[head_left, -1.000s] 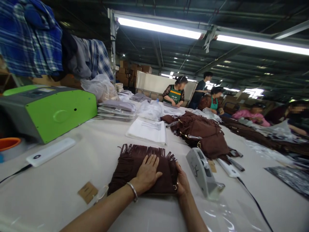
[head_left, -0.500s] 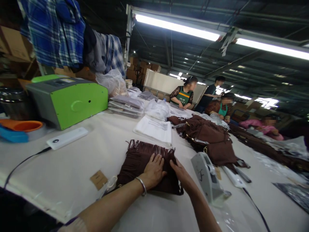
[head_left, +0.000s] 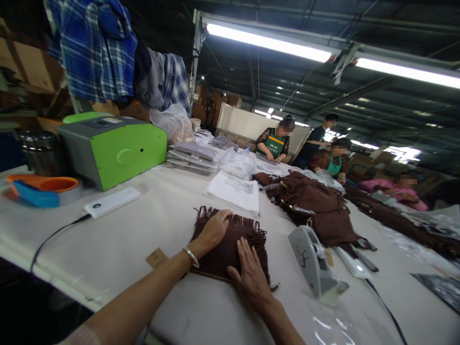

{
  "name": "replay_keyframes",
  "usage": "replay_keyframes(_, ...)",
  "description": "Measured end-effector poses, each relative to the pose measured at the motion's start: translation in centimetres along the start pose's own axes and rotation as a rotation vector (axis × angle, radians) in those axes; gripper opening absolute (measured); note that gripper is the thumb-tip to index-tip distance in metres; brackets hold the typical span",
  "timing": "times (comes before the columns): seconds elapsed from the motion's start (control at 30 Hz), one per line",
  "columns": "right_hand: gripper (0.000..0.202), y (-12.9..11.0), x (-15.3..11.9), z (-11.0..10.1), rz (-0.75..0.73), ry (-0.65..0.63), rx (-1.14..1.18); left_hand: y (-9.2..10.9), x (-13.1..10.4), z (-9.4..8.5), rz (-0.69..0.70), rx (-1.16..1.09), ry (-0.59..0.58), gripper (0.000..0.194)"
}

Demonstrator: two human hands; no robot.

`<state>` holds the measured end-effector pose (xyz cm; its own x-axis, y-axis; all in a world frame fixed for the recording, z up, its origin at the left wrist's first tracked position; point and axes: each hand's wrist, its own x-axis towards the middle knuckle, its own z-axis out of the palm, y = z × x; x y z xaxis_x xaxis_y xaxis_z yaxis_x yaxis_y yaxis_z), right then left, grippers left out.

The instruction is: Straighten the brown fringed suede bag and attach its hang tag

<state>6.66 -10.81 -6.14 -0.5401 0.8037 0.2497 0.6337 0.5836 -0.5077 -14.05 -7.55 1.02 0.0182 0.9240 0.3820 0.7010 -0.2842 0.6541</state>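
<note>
A dark brown fringed bag [head_left: 219,256] lies flat on the white table in front of me, its strands spread along the far edge and both sides. My left hand [head_left: 212,231], with a silver bangle on the wrist, has its fingers bent together at the far fringe; the fingertips are partly hidden. On the right half of the bag rests my right hand [head_left: 251,275], flat with fingers extended. A brown cardboard tag [head_left: 156,258] lies just left of the bag, partly behind my left forearm. To the right stands a grey tape dispenser [head_left: 316,266].
More brown bags [head_left: 316,206] are heaped at the right. Beyond my bag lie white printed sheets [head_left: 233,191]. At the left stand a green-and-grey machine [head_left: 125,153], a white corded device [head_left: 112,202], orange and blue tape rings [head_left: 46,189] and a steel flask [head_left: 41,153]. Several co-workers [head_left: 275,143] are behind.
My left hand has moved from lying flat on the bag up to its far fringe. My right hand has gone from the right edge to lying flat on the bag.
</note>
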Motion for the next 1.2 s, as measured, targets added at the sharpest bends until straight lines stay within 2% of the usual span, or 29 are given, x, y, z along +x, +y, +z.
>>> replay_keyframes(0.13,0.074,0.2,0.0,0.1,0.001,0.011,0.029,-3.9,-2.5,-3.4,-0.108,0.087,0.043,0.043)
replay_keyframes(0.2,0.074,0.4,0.0,0.3,0.002,0.015,0.044,-5.5,-4.1,-3.9,-0.197,0.138,0.031,0.047)
replay_keyframes(0.27,0.075,0.5,0.0,0.5,0.009,0.017,0.043,-6.4,-5.3,-3.3,-0.261,0.176,-0.014,0.054)
replay_keyframes(0.33,0.076,0.4,0.1,0.6,0.018,0.015,0.025,-6.6,-6.0,-2.1,-0.276,0.192,-0.074,0.061)
replay_keyframes(0.47,0.077,-0.2,-0.1,0.7,0.035,-0.024,-0.086,-5.4,-6.4,-0.3,-0.212,0.248,-0.212,0.066)
replay_keyframes(0.6,0.079,-0.4,-1.2,1.9,0.007,-0.01,-0.206,-4.0,-7.3,-1.1,-0.174,0.327,-0.357,0.07)
replay_keyframes(0.73,0.09,0.8,-2.6,3.7,-0.132,0.084,-0.275,-3.3,-8.4,-2.8,-0.185,0.28,-0.431,0.071)
replay_keyframes(0.8,0.09,1.6,-3.0,3.8,-0.172,0.093,-0.266,-3.4,-8.2,-3.8,-0.173,0.22,-0.36,0.059)
replay_keyframes(0.9,0.082,2.4,-2.9,3.0,-0.168,0.087,-0.229,-4.0,-6.9,-5.4,-0.171,0.172,-0.135,0.032)
replay_keyframes(0.97,0.079,2.3,-2.6,2.2,-0.169,0.098,-0.222,-4.5,-5.6,-6.1,-0.154,0.237,-0.03,0.027)
replay_keyframes(1.03,0.081,1.7,-2.3,2.0,-0.214,0.102,-0.229,-5.0,-4.2,-6.2,-0.104,0.331,-0.032,0.033)
replay_keyframes(1.1,0.087,0.8,-2.1,2.2,-0.299,0.104,-0.24,-5.4,-3.1,-5.6,-0.046,0.381,-0.111,0.038)
replay_keyframes(1.2,0.092,-0.7,-2.0,2.6,-0.35,0.12,-0.251,-5.8,-2.0,-4.5,0.008,0.395,-0.25,0.025)
